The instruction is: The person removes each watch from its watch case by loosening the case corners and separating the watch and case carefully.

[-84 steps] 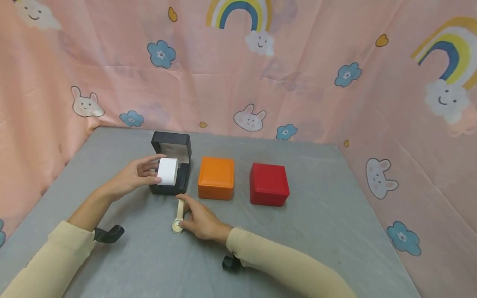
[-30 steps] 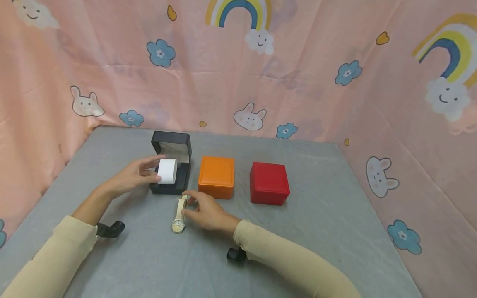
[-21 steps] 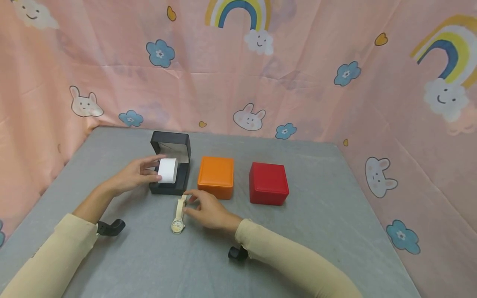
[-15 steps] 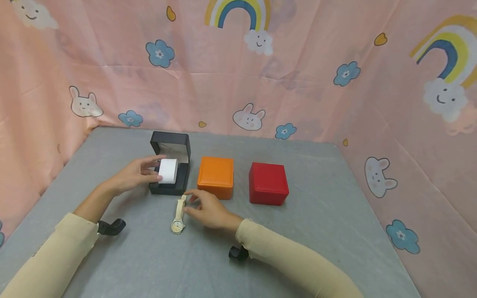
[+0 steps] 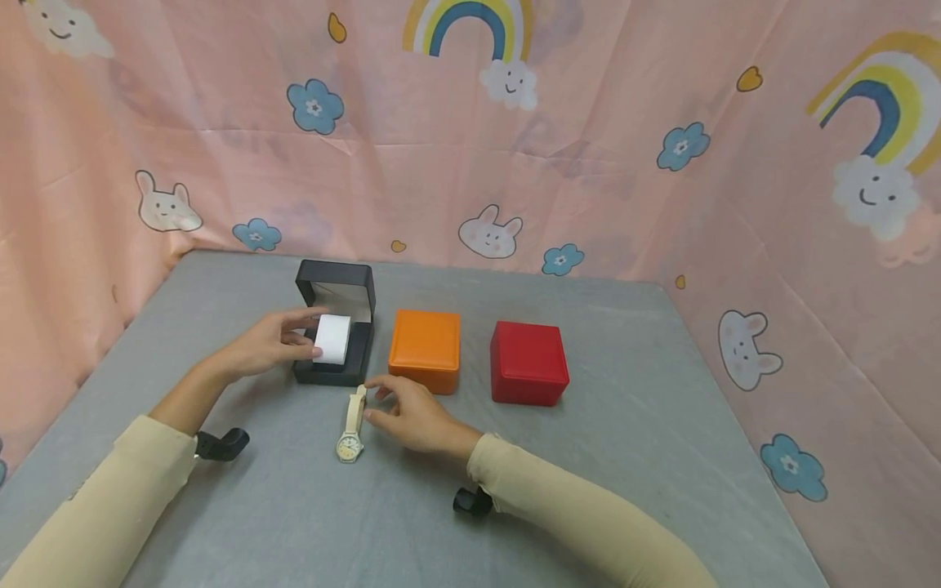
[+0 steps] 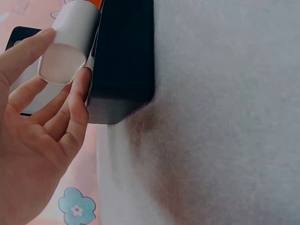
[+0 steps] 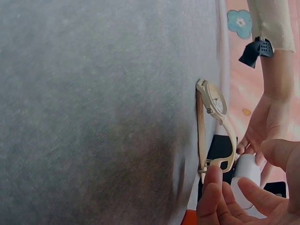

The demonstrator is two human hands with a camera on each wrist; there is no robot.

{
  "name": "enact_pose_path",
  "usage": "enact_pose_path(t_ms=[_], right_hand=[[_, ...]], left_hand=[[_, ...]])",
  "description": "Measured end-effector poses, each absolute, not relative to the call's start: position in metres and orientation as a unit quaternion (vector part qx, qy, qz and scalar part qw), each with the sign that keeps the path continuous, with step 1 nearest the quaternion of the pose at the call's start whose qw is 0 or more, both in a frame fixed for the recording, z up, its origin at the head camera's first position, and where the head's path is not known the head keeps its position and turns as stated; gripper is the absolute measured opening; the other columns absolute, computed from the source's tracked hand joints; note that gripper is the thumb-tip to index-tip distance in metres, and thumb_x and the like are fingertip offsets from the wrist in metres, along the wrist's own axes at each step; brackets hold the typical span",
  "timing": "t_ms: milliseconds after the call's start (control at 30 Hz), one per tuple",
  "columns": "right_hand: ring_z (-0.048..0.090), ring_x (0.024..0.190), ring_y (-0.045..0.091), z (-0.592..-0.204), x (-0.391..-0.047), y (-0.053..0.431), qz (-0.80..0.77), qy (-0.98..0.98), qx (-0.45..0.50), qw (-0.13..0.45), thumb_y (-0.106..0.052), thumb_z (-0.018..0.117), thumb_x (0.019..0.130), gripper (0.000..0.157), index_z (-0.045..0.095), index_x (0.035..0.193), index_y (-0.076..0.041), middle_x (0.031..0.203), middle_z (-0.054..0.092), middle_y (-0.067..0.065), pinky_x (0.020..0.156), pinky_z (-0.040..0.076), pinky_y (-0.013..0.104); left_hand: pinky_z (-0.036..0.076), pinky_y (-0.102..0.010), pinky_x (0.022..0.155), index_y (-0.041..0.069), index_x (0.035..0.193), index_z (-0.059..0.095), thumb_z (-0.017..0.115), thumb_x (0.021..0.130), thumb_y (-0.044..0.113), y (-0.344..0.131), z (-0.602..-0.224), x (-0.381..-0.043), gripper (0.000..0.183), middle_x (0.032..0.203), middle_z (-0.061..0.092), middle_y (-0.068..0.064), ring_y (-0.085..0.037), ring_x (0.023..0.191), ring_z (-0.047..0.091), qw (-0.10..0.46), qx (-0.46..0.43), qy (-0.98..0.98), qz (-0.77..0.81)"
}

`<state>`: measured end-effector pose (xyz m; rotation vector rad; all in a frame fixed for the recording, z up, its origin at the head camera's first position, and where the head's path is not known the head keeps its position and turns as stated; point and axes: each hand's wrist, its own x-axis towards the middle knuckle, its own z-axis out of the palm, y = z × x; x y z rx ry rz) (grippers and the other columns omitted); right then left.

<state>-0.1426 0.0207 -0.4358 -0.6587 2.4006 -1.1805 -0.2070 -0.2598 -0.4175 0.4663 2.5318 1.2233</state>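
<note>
Left of centre, the left hand [image 5: 266, 347] pinches the white cushion [image 5: 333, 339]; the right hand [image 5: 415, 418], spread, might brush the watch [image 5: 349, 447] askew.

Left fingers [image 6: 78, 105] pinch white cushion [image 6: 75, 28] near black box [image 6: 124, 56]; grey tabletop [image 6: 225, 112] alongside.

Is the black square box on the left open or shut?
Open: the black box has its black lid raised at the back, its pale lining showing behind the white rounded cushion.
</note>
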Motion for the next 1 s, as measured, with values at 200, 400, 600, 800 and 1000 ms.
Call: enact_pose_path(t_ms=[200,400,600,800,1000], right_hand=[[0.055,0.073,0.008,-0.4357,-0.1420,0.0219,-0.426,0.852,-0.236,0.196,-0.022,0.066,0.098,0.042,0.058,0.138,-0.012,0.126,0.066,0.010,0.065,0.048,0.019],[0.055,0.071,0.008,-0.4369,-0.1420,0.0222,-0.429,0.851,-0.235,0.195,-0.022,0.066,0.098,0.041,0.059,0.137,-0.013,0.125,0.066,0.010,0.063,0.047,0.019],[0.053,0.068,0.008,-0.4367,-0.1419,0.0223,-0.430,0.850,-0.234,0.197,-0.022,0.066,0.098,0.041,0.059,0.137,-0.012,0.125,0.066,0.011,0.061,0.045,0.018],[0.053,0.068,0.008,-0.4354,-0.1413,0.0220,-0.432,0.848,-0.234,0.197,-0.022,0.066,0.098,0.040,0.060,0.137,-0.012,0.125,0.066,0.012,0.061,0.045,0.018],[0.054,0.070,0.009,-0.4358,-0.1411,0.0221,-0.429,0.851,-0.227,0.202,-0.023,0.067,0.098,0.041,0.060,0.137,-0.013,0.126,0.066,0.011,0.062,0.046,0.019]], left_hand=[[0.050,-0.059,0.101,0.001,0.155,0.037,0.073,0.094,0.023,-0.2596,-0.4190,-0.2085,0.074,0.151,0.045,-0.034,-0.043,0.123,0.061,0.134,0.169,0.885,0.412],[0.054,-0.051,0.095,-0.002,0.152,0.040,0.074,0.093,0.019,-0.2612,-0.4200,-0.2104,0.072,0.145,0.051,-0.033,-0.035,0.113,0.064,0.131,0.172,0.890,0.401],[0.053,-0.054,0.097,-0.002,0.151,0.042,0.073,0.094,0.021,-0.2621,-0.4205,-0.2117,0.069,0.148,0.049,-0.032,-0.039,0.119,0.062,0.138,0.177,0.888,0.401],[0.053,-0.050,0.094,0.002,0.148,0.048,0.071,0.095,0.019,-0.2631,-0.4229,-0.2127,0.061,0.149,0.050,-0.029,-0.039,0.120,0.061,0.133,0.179,0.886,0.406],[0.046,-0.026,0.069,0.002,0.147,0.050,0.072,0.094,0.016,-0.2632,-0.4272,-0.2120,0.059,0.123,0.064,-0.021,-0.017,0.093,0.058,0.129,0.173,0.878,0.428]])
